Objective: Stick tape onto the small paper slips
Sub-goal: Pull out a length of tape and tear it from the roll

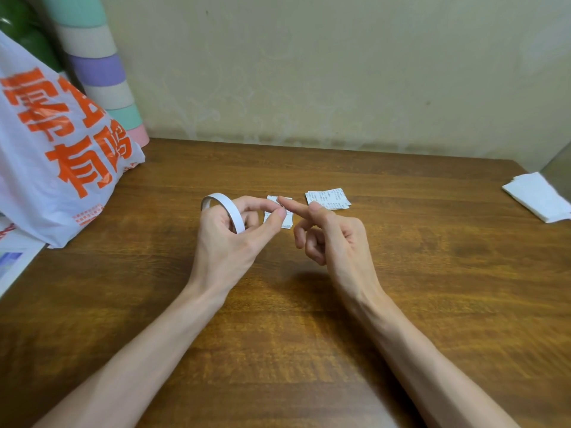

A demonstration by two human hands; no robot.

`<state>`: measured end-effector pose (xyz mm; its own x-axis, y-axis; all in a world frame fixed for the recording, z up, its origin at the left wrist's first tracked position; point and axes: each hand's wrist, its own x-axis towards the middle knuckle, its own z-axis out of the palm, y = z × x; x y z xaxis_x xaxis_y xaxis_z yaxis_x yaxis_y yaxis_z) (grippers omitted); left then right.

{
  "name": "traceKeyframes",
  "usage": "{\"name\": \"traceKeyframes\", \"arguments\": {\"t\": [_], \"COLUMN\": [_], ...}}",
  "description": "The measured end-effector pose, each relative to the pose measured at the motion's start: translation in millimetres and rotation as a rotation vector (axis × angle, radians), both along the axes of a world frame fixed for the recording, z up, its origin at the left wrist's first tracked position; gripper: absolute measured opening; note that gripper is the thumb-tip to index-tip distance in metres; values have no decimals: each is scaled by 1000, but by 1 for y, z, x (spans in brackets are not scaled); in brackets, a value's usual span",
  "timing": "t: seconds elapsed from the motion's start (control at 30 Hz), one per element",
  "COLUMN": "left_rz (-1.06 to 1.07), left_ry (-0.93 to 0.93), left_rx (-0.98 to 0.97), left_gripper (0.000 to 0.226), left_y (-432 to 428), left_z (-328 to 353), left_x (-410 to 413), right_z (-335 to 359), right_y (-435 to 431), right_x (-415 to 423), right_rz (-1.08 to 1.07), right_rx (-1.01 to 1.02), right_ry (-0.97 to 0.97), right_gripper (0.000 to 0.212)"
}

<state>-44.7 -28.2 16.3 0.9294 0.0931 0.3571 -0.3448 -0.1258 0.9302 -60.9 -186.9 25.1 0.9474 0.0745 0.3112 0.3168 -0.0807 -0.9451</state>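
Tape roll [231, 210]: thin white ring, off the tabletop [309, 335], hooked over the fingers of the left hand [228, 239].

Just right of the tape roll: one slip [288, 220], small, white with faint print, upright. Left grip clamped on it, thumb against forefinger, lower half of the paper showing past the thumb.

Right hand [333, 239], right of the tape roll and beyond the slip: forefinger straight, tip at the slip's top edge, apparently touching. Other fingers curled in, thumb along the forefinger. No thing seen in that grip. Too small to tell whether a bit of tape sits under the fingertip.

Further right of the tape roll and a little behind: pile of slips [327, 197], flat on the tabletop, fanned loosely, well apart from both hands. No tape visible on any of them, though too small to be sure.

Judgement on progress: early or mid-way. One slip in hand, probably being taped or pressed down. Pile apparently waiting. No separate heap of finished slips to be seen, so count of done pieces unknown.

Far right of the tape roll, at the tabletop's edge: stack of white paper [537, 196]. Left of the tape roll: plastic bag [61, 168], orange lettering.
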Motion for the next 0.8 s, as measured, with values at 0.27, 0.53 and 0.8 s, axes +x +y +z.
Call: {"name": "traceKeyframes", "arguments": {"t": [0.27, 0.53, 0.8], "left_rz": [-27, -30, -19], "left_ry": [23, 22, 31], "left_rx": [-24, -27, -37], "left_gripper": [11, 11, 10], "left_y": [1, 1, 0], "left_z": [-2, -2, 1], "left_x": [0, 0, -2], "right_z": [0, -6, 0], "right_y": [2, -1, -2], "right_x": [-1, 0, -4], "right_rz": [36, 0, -4], "right_rx": [-11, -19, -68], "right_ry": [31, 31, -19], "right_gripper": [65, 58, 67]}}
